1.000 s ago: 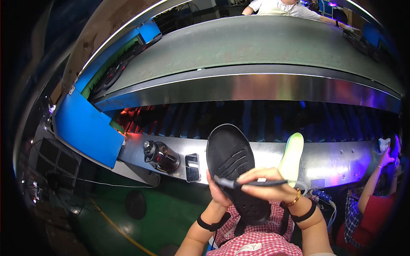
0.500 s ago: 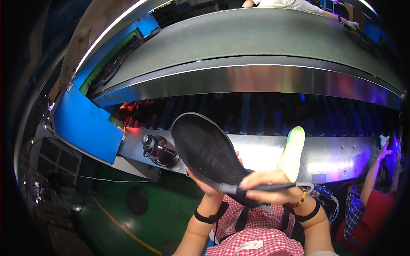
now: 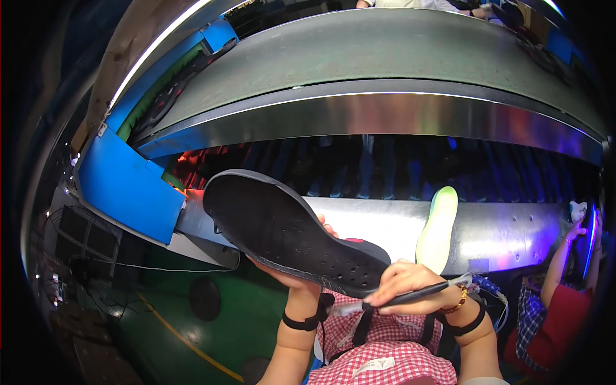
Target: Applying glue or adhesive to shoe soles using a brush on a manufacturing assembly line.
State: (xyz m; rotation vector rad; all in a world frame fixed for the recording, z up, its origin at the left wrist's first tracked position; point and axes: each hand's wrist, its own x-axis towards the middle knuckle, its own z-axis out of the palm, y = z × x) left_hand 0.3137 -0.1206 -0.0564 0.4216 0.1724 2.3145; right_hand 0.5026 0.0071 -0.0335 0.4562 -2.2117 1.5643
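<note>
A black shoe sole (image 3: 282, 224) is tilted in front of me, its hollow inner face toward me and small holes near its right end. My left hand (image 3: 285, 276) is closed on it from beneath, with fingertips showing past the far edge. My right hand (image 3: 407, 285) grips a dark-handled brush (image 3: 418, 296), whose pale tip points left, just below the sole's near edge. Whether the tip touches the sole I cannot tell. Beyond my right hand, a yellow-green sole (image 3: 439, 230) lies on the metal shelf (image 3: 500, 237).
Past the shelf runs a green conveyor belt (image 3: 372, 51) with a metal side rail (image 3: 385, 115). Blue machine housing (image 3: 128, 186) stands at the left. A cable and tubing (image 3: 491, 285) hang near my right wrist. Co-workers are at the right (image 3: 571, 308) and across the belt.
The black sole has shifted left and turned flatter, now covering the dark bottle on the shelf. My right hand has moved slightly, and the brush tip has dropped below the sole's edge.
</note>
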